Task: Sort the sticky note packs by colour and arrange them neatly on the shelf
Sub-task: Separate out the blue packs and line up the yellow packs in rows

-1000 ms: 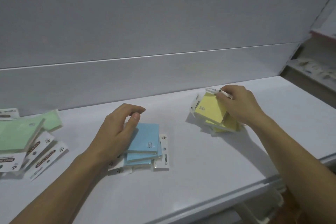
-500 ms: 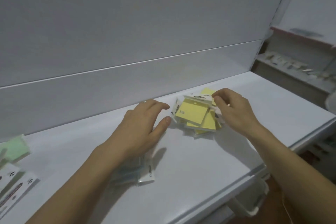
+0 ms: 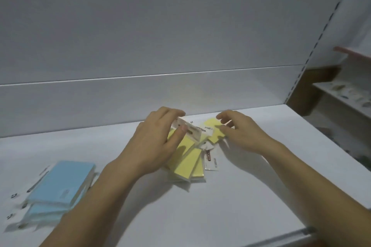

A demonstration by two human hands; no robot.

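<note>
Left hand (image 3: 154, 142) pinches top yellow pack (image 3: 187, 163); right hand (image 3: 241, 133), fingers spread, touches pile's far edge.

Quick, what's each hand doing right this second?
Left hand: pinching the white header of a yellow pack.
Right hand: open, fingers curled over the yellow pile, gripping nothing clearly.

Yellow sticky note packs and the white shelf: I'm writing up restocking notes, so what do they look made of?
Yellow sticky note packs: matte paper blocks, apparently in clear glossy film with white header cards. White shelf: smooth, faintly sheened, probably painted metal; uncertain.
</note>
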